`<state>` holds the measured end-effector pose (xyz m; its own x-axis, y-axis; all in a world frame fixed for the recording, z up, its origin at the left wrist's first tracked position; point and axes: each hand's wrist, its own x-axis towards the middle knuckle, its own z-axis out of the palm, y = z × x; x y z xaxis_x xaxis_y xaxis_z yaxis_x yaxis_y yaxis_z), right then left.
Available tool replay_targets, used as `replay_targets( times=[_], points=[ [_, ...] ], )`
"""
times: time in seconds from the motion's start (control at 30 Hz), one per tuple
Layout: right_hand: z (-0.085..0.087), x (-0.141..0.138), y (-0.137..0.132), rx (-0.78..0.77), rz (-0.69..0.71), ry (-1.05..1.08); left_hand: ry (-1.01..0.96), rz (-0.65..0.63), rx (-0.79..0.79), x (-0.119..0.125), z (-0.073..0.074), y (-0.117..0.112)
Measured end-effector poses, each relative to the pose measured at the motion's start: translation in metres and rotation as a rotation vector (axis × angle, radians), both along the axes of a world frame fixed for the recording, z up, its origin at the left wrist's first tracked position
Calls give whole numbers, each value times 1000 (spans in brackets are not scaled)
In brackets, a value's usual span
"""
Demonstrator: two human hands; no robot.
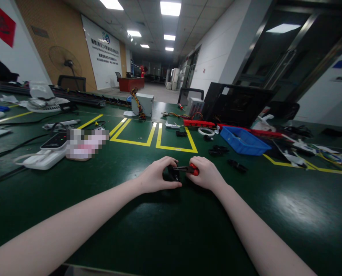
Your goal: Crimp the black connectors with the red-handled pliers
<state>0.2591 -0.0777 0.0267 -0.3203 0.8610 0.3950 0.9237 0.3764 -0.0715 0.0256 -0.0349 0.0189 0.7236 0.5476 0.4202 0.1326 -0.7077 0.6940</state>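
Note:
My left hand [157,175] is closed around a small black part [173,173] and rests on the green table [171,230]. My right hand [205,173] grips red-handled pliers [188,168], whose dark jaws reach left onto the black part. Both hands meet at the table's middle, just in front of the yellow marked boxes [153,138].
A blue bin [241,141] sits right of the hands, with loose black parts [218,150] and another black piece [237,165] near it. Behind stand a black computer case [239,103], red strips [198,123] and a grey power supply [143,104]. A white device [48,151] lies at left.

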Motion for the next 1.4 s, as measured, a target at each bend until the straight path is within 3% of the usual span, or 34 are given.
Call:
replay_targets(
  times=[0.33, 0.77, 1.4],
  points=[
    [1, -3, -2, 21, -15, 23, -90, 13, -61, 0, 0, 0],
    [2, -3, -2, -37, -4, 22, 1, 35, 32, -1, -2, 0],
    [3, -3, -2, -46, -32, -29, 4, 21, -27, 0, -4, 2]
  ],
)
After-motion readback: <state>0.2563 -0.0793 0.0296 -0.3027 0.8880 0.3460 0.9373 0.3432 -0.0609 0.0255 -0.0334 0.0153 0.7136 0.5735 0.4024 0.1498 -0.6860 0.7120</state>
